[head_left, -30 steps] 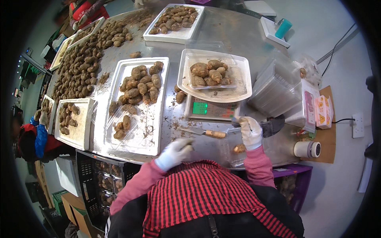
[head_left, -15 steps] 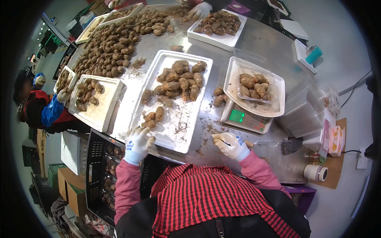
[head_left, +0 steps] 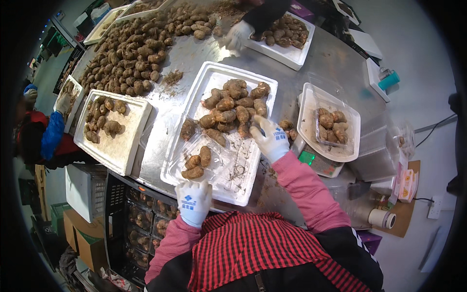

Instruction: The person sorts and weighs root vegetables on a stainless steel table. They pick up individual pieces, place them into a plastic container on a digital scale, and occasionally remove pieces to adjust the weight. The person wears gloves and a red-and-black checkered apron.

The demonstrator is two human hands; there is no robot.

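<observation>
left hand (head_left: 193, 202) at the near edge of the white foam tray (head_left: 243, 171), fingers bent; can't tell if it grips anything. right hand (head_left: 270, 141) over the tray's right edge, half open, fingers spread, nothing seen in its grip, fingertips just beside the tuber pile (head_left: 225, 117), which fills the tray's far half. three loose tubers (head_left: 193, 161) lie in a clear plastic box (head_left: 220, 156) toward the near left corner.

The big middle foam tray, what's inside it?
A heap of brown tubers, plus a clear plastic box holding some more. Whatever lies under the heap is hidden.
</observation>
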